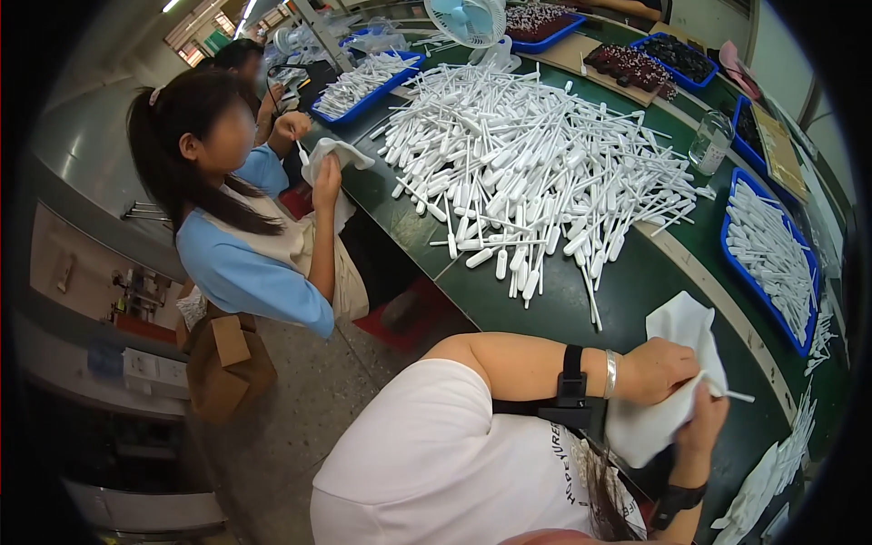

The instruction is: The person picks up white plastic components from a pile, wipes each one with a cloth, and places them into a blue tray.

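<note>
My left hand [656, 371] is closed, gripping a white cloth [683, 320] over the green table. Just beside it, my right hand [701, 420] is closed on the same cloth. A thin white plastic stick [739, 396] pokes out of the cloth between my hands; its other end is hidden in the folds. Left of my hands spreads a big heap of white plastic sticks [527, 163], each with a thick rounded end and a slender stem.
At right stands a blue tray [729, 238] of similar sticks, with loose ones [792, 445] below it. Another blue tray [338, 118] sits at far left. A clear bottle [711, 143] and a fan [468, 20] stand farther back. A co-worker [245, 227] at left wipes a stick with a cloth.
</note>
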`<state>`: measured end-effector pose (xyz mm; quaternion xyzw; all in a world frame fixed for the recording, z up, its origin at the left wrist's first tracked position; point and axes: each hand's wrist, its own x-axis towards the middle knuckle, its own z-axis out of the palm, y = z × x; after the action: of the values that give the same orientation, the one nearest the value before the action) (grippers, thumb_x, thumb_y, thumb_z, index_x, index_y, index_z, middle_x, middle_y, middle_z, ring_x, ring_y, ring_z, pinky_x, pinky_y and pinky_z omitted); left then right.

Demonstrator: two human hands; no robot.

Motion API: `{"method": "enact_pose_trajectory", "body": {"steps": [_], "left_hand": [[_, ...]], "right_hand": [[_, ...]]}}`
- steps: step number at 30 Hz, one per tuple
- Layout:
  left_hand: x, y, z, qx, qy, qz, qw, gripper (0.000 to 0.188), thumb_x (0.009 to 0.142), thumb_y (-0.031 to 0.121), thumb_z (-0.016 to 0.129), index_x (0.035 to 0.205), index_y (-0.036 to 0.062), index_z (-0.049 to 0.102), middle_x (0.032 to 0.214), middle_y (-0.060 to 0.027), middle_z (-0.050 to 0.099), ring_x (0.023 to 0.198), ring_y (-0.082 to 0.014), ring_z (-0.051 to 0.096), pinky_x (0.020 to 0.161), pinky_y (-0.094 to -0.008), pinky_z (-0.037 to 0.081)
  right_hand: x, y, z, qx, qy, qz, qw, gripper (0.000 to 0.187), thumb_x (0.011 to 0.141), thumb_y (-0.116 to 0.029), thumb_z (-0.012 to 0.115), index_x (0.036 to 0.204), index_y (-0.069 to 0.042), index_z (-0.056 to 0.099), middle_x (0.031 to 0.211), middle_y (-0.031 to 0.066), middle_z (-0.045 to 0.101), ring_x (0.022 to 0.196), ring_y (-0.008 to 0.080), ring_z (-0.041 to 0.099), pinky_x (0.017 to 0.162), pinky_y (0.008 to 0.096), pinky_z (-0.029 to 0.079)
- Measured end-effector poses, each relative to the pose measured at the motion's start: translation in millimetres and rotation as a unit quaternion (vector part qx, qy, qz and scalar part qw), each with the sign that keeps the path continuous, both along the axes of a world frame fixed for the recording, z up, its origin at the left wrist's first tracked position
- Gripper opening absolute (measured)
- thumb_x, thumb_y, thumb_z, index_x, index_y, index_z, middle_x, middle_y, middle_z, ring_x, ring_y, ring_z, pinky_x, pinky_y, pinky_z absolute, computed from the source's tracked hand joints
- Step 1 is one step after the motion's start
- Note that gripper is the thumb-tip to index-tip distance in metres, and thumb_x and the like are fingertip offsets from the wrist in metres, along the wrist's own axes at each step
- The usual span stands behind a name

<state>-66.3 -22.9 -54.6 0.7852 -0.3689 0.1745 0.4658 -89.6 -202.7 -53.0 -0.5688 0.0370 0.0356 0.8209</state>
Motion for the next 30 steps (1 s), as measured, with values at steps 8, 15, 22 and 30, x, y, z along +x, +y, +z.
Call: {"method": "enact_pose_trajectory", "body": {"steps": [8,15,22,30], "left_hand": [[0,4,4,0.020,0.018,-0.027,0.999,0.014,0.070,0.017,0.059,0.076,0.0077,0.051,0.071,-0.0082,0.050,0.064,-0.0282,0.053,0.053,-0.0362,0.043],[6,8,1,0.034,0.105,-0.072,0.991,0.011,0.073,0.016,0.056,0.077,0.0065,0.053,0.069,-0.0075,0.054,0.061,-0.0225,0.055,0.053,-0.0328,0.043],[5,6,9,-0.132,0.559,-0.245,0.781,0.015,0.082,0.018,0.052,0.079,0.0042,0.055,0.065,0.0010,0.051,0.058,-0.0058,0.046,0.049,-0.0207,0.038],[24,10,4,-0.094,0.580,-0.272,0.762,0.016,0.083,0.019,0.054,0.078,0.0040,0.057,0.063,0.0016,0.050,0.055,-0.0057,0.044,0.050,-0.0199,0.038]], "right_hand": [[4,-16,-4,-0.014,-0.013,0.006,1.000,0.031,0.083,-0.012,0.050,0.110,0.003,0.047,0.104,0.0120,0.055,0.088,0.0187,0.056,0.078,0.0286,0.045],[8,-29,8,0.038,-0.035,-0.060,0.997,0.032,0.080,-0.013,0.055,0.108,0.003,0.048,0.101,0.0107,0.056,0.088,0.0189,0.056,0.079,0.0294,0.045],[-9,-1,-8,-0.039,-0.020,0.054,0.998,0.028,0.083,-0.012,0.052,0.106,0.003,0.050,0.098,0.0106,0.057,0.086,0.0194,0.058,0.077,0.0309,0.046],[3,-40,11,-0.047,-0.057,-0.143,0.987,0.022,0.082,-0.009,0.051,0.102,0.001,0.054,0.096,0.0085,0.059,0.084,0.0165,0.057,0.077,0.0273,0.045]]}}
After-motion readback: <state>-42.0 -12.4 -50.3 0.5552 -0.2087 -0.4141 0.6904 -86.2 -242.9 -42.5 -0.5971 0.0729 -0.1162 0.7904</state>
